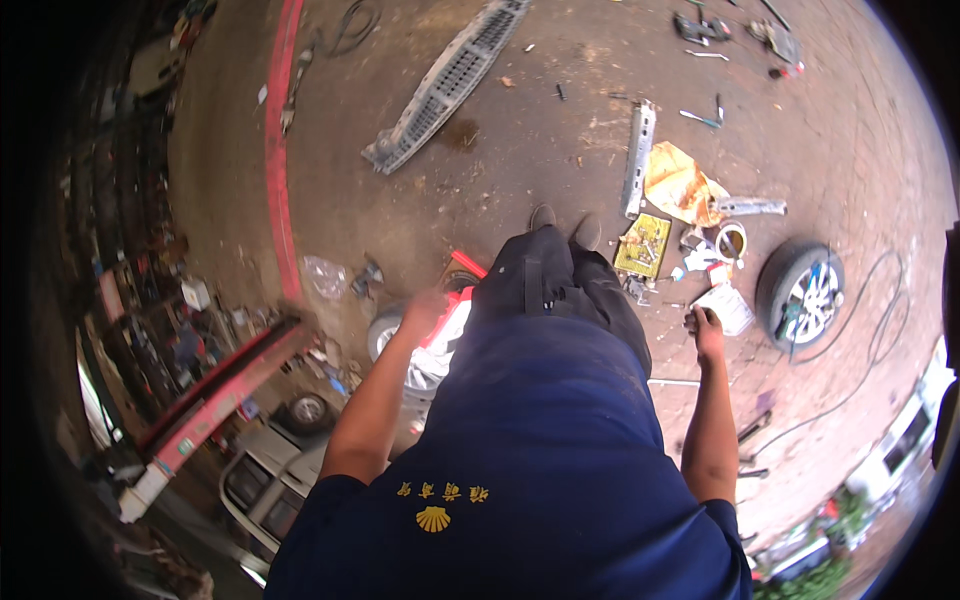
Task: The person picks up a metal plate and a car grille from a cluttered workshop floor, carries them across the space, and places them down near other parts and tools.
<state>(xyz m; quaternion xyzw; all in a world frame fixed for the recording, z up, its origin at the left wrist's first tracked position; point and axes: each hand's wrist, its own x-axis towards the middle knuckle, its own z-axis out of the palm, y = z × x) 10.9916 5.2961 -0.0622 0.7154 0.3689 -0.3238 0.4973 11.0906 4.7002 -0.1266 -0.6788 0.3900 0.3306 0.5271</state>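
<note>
My left hand (425,312), smeared by motion, is beside a red and white object (449,328) lying over a wheel (384,334) at my left. Whether its fingers grip anything does not show. My right hand (706,328) is out to the right with its fingers curled. Something small and dark shows at its fingertips, too little to name. Just beyond that hand a white printed sheet (731,307) lies on the ground. A yellow tray (637,271) of small metal parts sits ahead of my right shoe, near a round tub or roll (731,242).
A second wheel (775,292) lies at the right by a looping cable (872,352). Farther off are a metal bar (638,160), a crumpled orange sheet (673,178) and a long perforated panel (445,88). A red beam (222,410) and a vehicle (262,480) stand at the left.
</note>
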